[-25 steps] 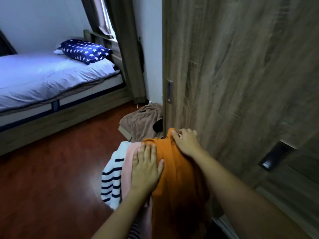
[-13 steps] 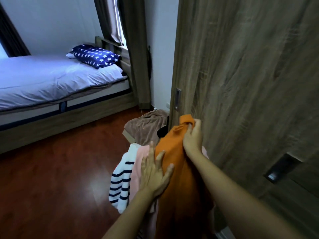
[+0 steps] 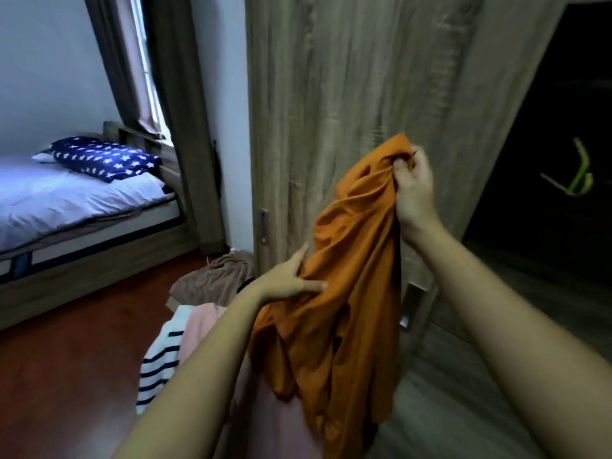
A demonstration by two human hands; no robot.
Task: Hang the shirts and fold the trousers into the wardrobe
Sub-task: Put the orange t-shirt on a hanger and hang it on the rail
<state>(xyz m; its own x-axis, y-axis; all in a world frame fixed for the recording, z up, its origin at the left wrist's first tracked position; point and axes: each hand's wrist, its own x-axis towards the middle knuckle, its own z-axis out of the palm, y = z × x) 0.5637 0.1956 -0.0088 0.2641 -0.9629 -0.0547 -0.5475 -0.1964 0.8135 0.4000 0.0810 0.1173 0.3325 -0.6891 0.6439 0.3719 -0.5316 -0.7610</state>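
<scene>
Bedroom floor and a wood-grain wardrobe door (image 3: 347,77) are filling the view. The right hand (image 3: 412,190) is clenching a bunched top edge of the orange shirt (image 3: 341,293), holding it up in front of the door. The left hand (image 3: 288,279), lower and nearer the door's left edge, seems to be pinching the cloth between thumb and fingers, though blur is making that uncertain. A green hanger (image 3: 578,180) is hanging in the dark opening right of the door. Left of the door's foot, a striped top (image 3: 159,366), a pink garment (image 3: 202,323) and a brown garment (image 3: 212,279) are waiting in a heap. Judging by this, the work is only starting: no shirt is showing as hung, and nothing is showing as folded.
</scene>
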